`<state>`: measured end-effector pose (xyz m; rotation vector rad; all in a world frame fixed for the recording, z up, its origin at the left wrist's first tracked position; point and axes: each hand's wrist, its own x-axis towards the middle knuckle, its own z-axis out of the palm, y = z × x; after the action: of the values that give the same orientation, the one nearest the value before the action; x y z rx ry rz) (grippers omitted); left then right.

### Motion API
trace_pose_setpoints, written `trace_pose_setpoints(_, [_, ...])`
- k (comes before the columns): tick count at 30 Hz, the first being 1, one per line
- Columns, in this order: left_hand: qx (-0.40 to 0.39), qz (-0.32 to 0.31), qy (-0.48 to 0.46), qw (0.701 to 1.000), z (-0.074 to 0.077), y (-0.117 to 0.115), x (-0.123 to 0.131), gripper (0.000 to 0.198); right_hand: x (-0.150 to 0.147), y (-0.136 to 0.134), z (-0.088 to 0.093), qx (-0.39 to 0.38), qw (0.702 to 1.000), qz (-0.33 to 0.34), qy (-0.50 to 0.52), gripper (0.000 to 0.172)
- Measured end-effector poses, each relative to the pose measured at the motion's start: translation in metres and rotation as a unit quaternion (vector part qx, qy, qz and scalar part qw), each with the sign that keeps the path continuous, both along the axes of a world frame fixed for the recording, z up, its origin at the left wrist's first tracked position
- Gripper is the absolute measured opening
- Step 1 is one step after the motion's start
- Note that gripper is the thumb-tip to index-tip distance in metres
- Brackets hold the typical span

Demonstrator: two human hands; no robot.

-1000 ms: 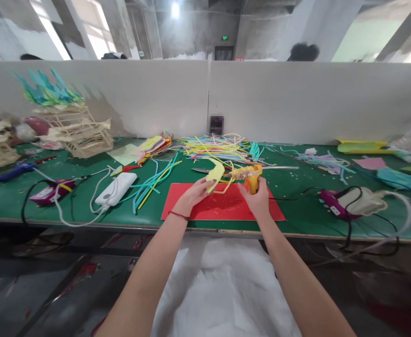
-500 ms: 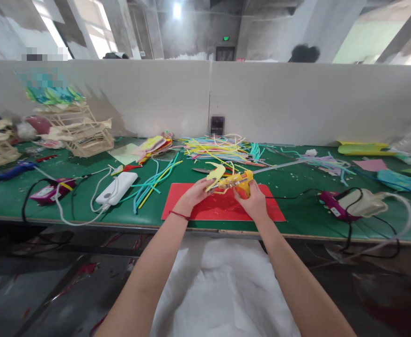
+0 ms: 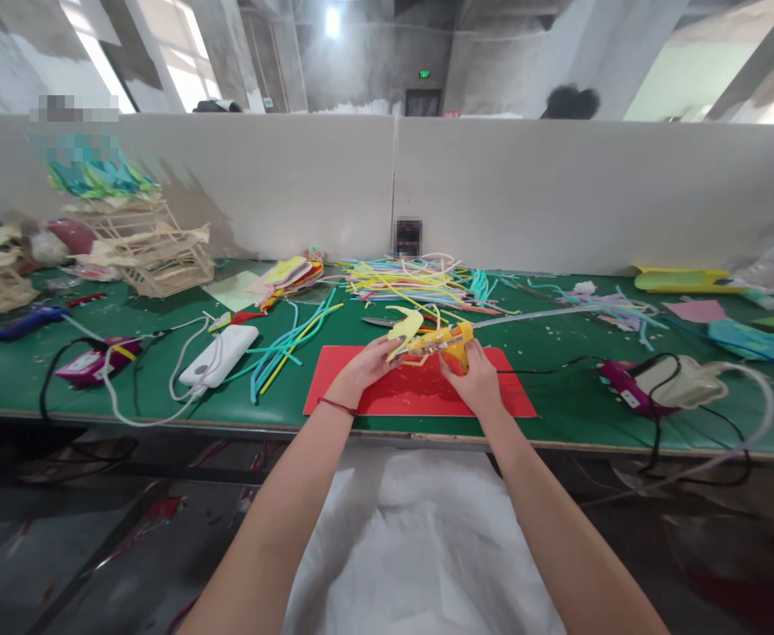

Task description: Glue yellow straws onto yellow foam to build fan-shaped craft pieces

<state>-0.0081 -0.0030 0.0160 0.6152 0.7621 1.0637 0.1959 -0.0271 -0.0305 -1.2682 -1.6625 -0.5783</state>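
My right hand (image 3: 476, 375) is closed round the handle of a yellow glue gun (image 3: 454, 344), with a long pale glue stick (image 3: 532, 313) sticking out of its back end. The gun's nozzle points left, toward my left hand (image 3: 369, 363). Pinched in that hand is a pale yellow paper piece (image 3: 406, 324) with a curved, pointed shape. A thin pale yellow strip (image 3: 416, 360) hangs below the gun; what it joins to is hidden. Both hands are above a red board (image 3: 387, 401) on the green table.
Behind the hands lie scissors (image 3: 379, 323) and a heap of coloured pipe cleaners (image 3: 400, 284). To the left are a white power bank (image 3: 219, 356), a purple power strip (image 3: 100, 362) and a stick-built model (image 3: 168, 256). Another purple strip (image 3: 631, 388) with cables sits at right.
Almost nothing differs. The view has shifted very slightly, and both hands keep their holds in nearly the same place.
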Motion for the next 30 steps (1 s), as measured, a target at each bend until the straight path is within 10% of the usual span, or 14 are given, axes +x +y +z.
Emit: trace_pose_setpoints(30, [0.004,-0.012,-0.01,1.0,0.01,-0.006,0.002,0.011,0.004,0.002,-0.005,-0.01,0.999,-0.019,0.042,0.04])
